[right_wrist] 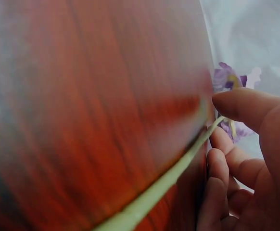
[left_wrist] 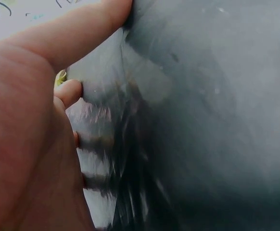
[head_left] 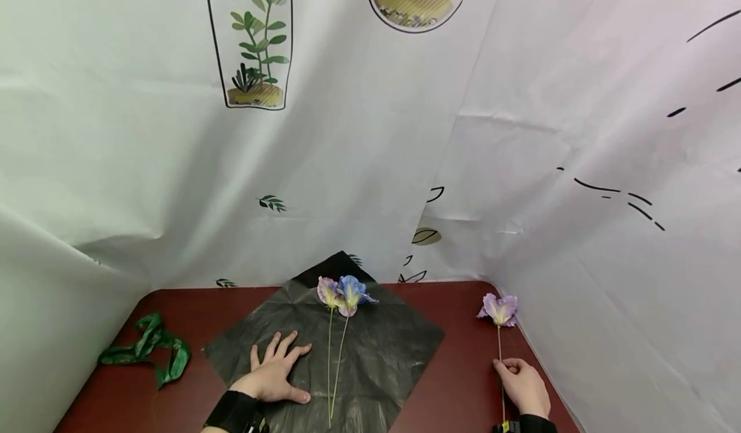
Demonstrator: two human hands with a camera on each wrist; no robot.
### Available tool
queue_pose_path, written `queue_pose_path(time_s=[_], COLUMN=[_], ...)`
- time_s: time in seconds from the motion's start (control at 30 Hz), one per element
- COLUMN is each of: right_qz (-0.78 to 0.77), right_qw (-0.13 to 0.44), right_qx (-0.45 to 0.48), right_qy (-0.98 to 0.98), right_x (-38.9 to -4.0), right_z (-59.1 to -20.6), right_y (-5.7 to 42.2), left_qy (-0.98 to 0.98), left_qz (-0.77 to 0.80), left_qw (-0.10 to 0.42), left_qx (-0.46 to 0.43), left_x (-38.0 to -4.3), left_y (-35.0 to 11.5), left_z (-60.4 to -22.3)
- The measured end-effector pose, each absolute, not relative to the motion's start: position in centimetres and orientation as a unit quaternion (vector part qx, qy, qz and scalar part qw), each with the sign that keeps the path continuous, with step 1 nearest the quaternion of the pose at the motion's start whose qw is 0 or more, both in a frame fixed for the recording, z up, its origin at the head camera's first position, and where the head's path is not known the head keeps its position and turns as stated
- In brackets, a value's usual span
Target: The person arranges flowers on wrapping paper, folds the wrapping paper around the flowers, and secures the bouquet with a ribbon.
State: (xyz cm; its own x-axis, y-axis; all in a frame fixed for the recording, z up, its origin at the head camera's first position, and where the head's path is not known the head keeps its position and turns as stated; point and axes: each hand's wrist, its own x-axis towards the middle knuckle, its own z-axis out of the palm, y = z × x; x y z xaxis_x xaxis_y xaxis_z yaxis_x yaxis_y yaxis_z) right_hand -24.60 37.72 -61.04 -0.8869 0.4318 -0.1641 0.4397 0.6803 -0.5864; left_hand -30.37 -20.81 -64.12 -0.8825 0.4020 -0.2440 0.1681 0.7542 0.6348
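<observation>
With fingers spread, my left hand point(head_left: 274, 370) rests on a sheet of black wrapping paper point(head_left: 405, 349) laid cornerwise on the table. Just right of it on the paper lie two artificial flowers with long thin stems: a pink-and-yellow flower point(head_left: 329, 293) and a blue flower point(head_left: 353, 294). At the table's right side, my right hand point(head_left: 523, 385) pinches the stem point(right_wrist: 166, 183) of a light purple flower point(head_left: 499, 309) between thumb and fingers. That flower's head points toward the back edge, and its stem runs along close over the wood.
A crumpled green ribbon point(head_left: 152, 349) lies on the left part of the reddish-brown table point(head_left: 457, 381). White printed cloth point(head_left: 347, 163) hangs behind the table and along both sides, near the right hand. The paper's far corner point(head_left: 338, 264) reaches up against the back cloth.
</observation>
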Motion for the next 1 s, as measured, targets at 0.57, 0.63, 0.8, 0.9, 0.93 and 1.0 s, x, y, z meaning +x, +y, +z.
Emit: queue_pose_path(time_s=[0.57, 0.63, 0.8, 0.9, 0.93, 1.0], right_qz=[-0.318, -0.316, -0.316, -0.316, -0.314, -0.311], right_qw=[0.021, 0.026, 0.03, 0.03, 0.03, 0.031], right_qx=[0.264, 0.267, 0.262, 0.259, 0.258, 0.259], right_qy=[0.91, 0.91, 0.911, 0.912, 0.913, 0.914], right_x=[-24.0, -24.1, -24.3, -24.5, -24.5, -24.4], right_z=[-61.1, -61.0, -61.0, -61.1, -61.2, -61.3], right_y=[38.2, 38.2, 38.2, 38.2, 38.3, 38.4], left_qy=[0.923, 0.922, 0.923, 0.924, 0.923, 0.923], left_qz=[0.294, 0.298, 0.301, 0.301, 0.302, 0.301], left_qw=[0.191, 0.192, 0.184, 0.182, 0.183, 0.185], left_qx=[0.161, 0.157, 0.152, 0.151, 0.151, 0.151], left_x=[-29.7, -29.8, -30.2, -30.2, -30.2, -30.3], left_y=[-20.1, -20.2, -20.5, -20.7, -20.6, -20.6], left_z=[-63.8, -63.9, -64.1, -64.2, -64.2, -64.2])
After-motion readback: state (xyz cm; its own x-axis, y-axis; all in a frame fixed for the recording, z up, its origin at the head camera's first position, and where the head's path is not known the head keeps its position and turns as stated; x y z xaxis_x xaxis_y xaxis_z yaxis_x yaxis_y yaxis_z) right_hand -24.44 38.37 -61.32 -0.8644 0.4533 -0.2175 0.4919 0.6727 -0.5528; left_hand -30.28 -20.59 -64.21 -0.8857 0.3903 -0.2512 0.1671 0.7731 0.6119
